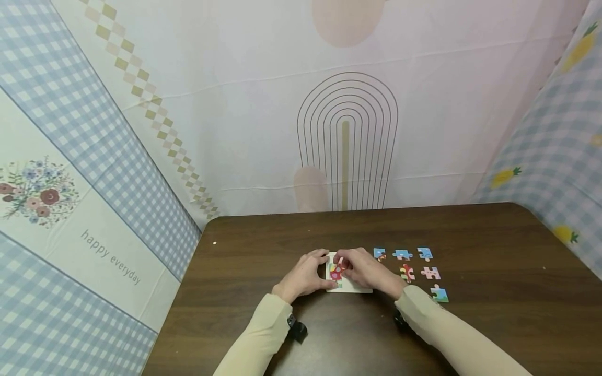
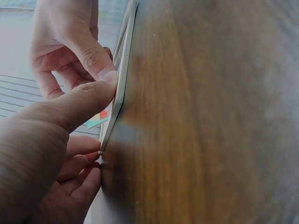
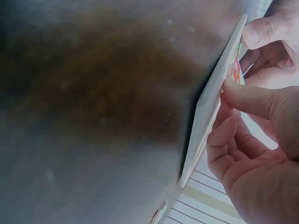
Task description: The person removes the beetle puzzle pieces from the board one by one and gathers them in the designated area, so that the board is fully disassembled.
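A white puzzle board (image 1: 354, 287) lies flat on the table between both hands. My left hand (image 1: 304, 275) grips its left side, thumb at the near corner and fingers by the far corner. Over the board, my right hand (image 1: 366, 269) pinches a red puzzle piece (image 1: 336, 272) between thumb and fingers at its left part. A colourful piece edge (image 3: 237, 73) stands tilted up from the board in the right wrist view. My right hand hides much of the board and part of the piece.
To the right lie several loose jigsaw pieces in rows: blue ones (image 1: 402, 255) at the back, a red one (image 1: 407, 272), a pink one (image 1: 430, 272) and a blue-green one (image 1: 439, 293). The brown table (image 1: 254, 245) meets a hanging cloth (image 1: 258, 130) behind.
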`<act>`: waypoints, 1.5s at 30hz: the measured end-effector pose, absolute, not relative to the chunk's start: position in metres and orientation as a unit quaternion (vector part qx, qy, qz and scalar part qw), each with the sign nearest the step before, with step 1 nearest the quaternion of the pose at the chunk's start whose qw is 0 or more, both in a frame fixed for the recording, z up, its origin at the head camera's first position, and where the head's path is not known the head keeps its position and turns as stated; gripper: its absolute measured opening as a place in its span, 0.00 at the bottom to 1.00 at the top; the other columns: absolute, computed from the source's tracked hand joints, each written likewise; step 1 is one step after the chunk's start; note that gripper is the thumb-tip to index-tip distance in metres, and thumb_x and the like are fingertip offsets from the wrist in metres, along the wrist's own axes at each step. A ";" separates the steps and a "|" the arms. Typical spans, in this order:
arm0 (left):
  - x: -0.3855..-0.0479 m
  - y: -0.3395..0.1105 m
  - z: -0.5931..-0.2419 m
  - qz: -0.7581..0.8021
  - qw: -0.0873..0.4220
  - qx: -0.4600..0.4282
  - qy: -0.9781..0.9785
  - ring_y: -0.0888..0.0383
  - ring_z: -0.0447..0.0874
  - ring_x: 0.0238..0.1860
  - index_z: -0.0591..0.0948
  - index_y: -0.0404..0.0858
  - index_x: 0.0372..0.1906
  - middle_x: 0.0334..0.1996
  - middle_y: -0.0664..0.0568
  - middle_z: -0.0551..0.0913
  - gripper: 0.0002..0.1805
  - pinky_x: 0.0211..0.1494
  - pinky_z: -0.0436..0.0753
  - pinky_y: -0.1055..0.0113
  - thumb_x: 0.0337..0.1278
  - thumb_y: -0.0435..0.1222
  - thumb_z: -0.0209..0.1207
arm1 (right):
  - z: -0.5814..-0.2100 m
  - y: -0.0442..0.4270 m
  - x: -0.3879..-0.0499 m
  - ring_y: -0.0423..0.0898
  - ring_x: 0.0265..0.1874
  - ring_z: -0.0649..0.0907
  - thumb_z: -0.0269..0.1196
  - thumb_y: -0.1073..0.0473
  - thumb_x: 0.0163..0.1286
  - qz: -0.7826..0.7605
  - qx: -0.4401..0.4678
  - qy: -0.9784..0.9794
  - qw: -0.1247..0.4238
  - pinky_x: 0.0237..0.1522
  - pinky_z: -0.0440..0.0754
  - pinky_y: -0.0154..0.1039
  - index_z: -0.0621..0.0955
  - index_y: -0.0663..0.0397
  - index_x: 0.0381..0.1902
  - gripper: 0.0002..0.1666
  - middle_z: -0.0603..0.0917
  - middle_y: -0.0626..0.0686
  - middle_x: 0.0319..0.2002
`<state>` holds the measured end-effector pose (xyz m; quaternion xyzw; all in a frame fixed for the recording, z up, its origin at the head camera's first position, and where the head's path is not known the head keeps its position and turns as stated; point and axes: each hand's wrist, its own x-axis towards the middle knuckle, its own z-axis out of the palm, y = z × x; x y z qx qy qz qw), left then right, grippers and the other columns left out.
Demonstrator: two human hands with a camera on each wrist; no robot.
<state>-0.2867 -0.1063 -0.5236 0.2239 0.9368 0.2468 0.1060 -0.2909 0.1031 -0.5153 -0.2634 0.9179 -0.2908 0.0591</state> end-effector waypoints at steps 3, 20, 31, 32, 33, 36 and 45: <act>-0.287 -0.106 -0.523 0.247 0.105 0.225 0.937 0.43 0.67 0.84 0.77 0.34 0.77 0.82 0.45 0.72 0.44 0.85 0.70 0.47 0.61 0.48 0.79 | -0.515 0.103 -0.292 0.37 0.32 0.80 0.71 0.74 0.69 -0.292 -0.256 0.920 0.058 0.39 0.83 0.35 0.87 0.58 0.47 0.11 0.88 0.48 0.33; -0.286 -0.106 -0.524 0.245 0.112 0.219 0.938 0.42 0.67 0.84 0.77 0.34 0.77 0.82 0.46 0.72 0.44 0.85 0.70 0.47 0.60 0.48 0.79 | -0.516 0.103 -0.292 0.37 0.27 0.80 0.75 0.70 0.65 -0.322 -0.195 0.926 0.030 0.31 0.78 0.32 0.90 0.56 0.32 0.05 0.89 0.48 0.27; -0.282 -0.107 -0.521 0.244 0.116 0.219 0.938 0.43 0.65 0.85 0.76 0.36 0.78 0.83 0.48 0.71 0.44 0.86 0.69 0.48 0.61 0.49 0.78 | -0.515 0.105 -0.288 0.36 0.26 0.80 0.73 0.72 0.64 -0.330 -0.193 0.924 0.002 0.30 0.79 0.31 0.91 0.56 0.30 0.07 0.90 0.49 0.27; -0.284 -0.107 -0.525 0.249 0.115 0.219 0.936 0.43 0.65 0.85 0.76 0.36 0.78 0.84 0.48 0.70 0.45 0.86 0.69 0.47 0.61 0.50 0.79 | -0.516 0.106 -0.288 0.36 0.26 0.80 0.73 0.72 0.65 -0.333 -0.192 0.923 0.000 0.30 0.79 0.31 0.90 0.56 0.30 0.07 0.90 0.49 0.27; -0.286 -0.107 -0.528 0.256 0.118 0.217 0.935 0.43 0.65 0.86 0.76 0.36 0.78 0.84 0.48 0.70 0.45 0.86 0.68 0.47 0.60 0.49 0.79 | -0.516 0.106 -0.287 0.36 0.26 0.80 0.73 0.72 0.64 -0.337 -0.192 0.922 -0.002 0.30 0.79 0.30 0.91 0.56 0.31 0.06 0.90 0.49 0.27; -0.287 -0.107 -0.530 0.262 0.117 0.219 0.933 0.42 0.65 0.85 0.76 0.36 0.78 0.84 0.47 0.70 0.45 0.86 0.68 0.46 0.60 0.49 0.79 | -0.517 0.109 -0.286 0.36 0.25 0.80 0.74 0.71 0.65 -0.345 -0.192 0.919 0.002 0.30 0.78 0.30 0.91 0.57 0.31 0.06 0.90 0.50 0.27; -0.283 -0.108 -0.522 0.243 0.110 0.233 0.935 0.45 0.66 0.85 0.76 0.34 0.78 0.83 0.47 0.71 0.45 0.86 0.69 0.49 0.61 0.50 0.78 | -0.512 0.123 -0.280 0.38 0.28 0.82 0.74 0.70 0.66 -0.351 -0.157 0.923 0.015 0.33 0.81 0.32 0.92 0.55 0.33 0.06 0.90 0.49 0.29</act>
